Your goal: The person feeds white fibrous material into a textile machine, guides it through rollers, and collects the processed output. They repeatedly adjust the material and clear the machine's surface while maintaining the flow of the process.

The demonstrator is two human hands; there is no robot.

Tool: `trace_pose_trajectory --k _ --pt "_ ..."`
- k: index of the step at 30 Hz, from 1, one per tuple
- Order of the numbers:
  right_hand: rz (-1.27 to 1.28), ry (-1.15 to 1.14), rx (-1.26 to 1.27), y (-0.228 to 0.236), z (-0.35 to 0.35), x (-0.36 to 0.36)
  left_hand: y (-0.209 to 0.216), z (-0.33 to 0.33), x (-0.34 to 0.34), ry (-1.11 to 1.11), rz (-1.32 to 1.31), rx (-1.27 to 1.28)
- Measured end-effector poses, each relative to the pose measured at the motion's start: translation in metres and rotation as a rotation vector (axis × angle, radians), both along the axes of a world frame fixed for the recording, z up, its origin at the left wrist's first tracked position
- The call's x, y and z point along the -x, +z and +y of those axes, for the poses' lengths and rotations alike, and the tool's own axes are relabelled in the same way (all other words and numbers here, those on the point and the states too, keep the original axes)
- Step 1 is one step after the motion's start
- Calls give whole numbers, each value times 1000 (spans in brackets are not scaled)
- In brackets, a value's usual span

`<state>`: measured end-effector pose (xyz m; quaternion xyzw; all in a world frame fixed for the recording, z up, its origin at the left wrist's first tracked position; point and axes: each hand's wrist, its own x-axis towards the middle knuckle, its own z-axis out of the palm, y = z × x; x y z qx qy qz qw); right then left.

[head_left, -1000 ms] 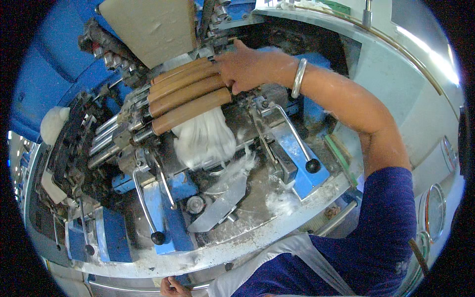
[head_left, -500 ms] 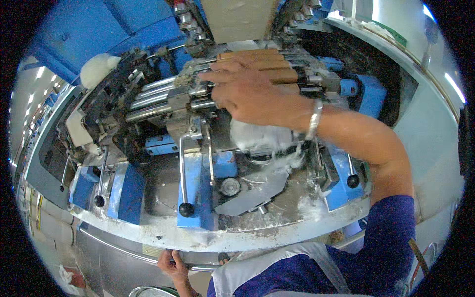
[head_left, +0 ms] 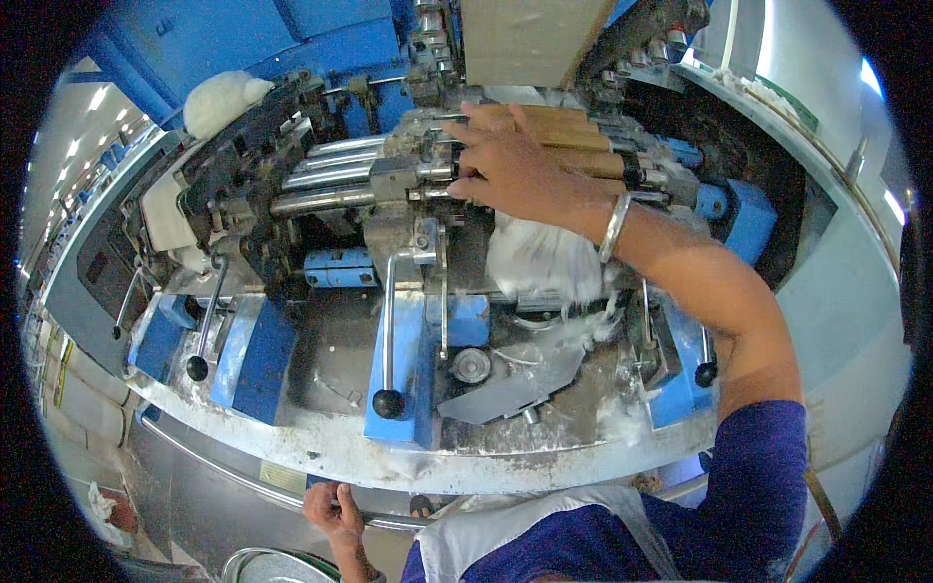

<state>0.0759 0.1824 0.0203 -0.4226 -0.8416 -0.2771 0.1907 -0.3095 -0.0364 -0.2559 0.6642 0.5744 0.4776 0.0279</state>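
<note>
Across the upper middle of the head view, the right hand [head_left: 510, 173] lies over the left part of the brown rollers [head_left: 588, 163], its fingers spread apart; whether it presses on them, I cannot tell. On its wrist is a silver bracelet [head_left: 614, 229]. Just below the rollers hangs white fibre [head_left: 544, 262], partly behind the forearm. Under it, a grey plate [head_left: 515, 394] lies on the machine bed, near a lever [head_left: 389, 335] with black knob. At the lower edge, the left hand [head_left: 335, 512] has curled fingers beside the rail [head_left: 397, 522]; if it grips this, I cannot tell.
</note>
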Motion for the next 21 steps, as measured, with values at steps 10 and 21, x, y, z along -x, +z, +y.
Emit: trace_pose_trajectory --k 10,21 --pt "249 565 -19 36 26 -11 -6 1 -1 32 -60 -69" --pt "146 -170 147 101 -44 -131 144 61 -2 -39 -230 -260"
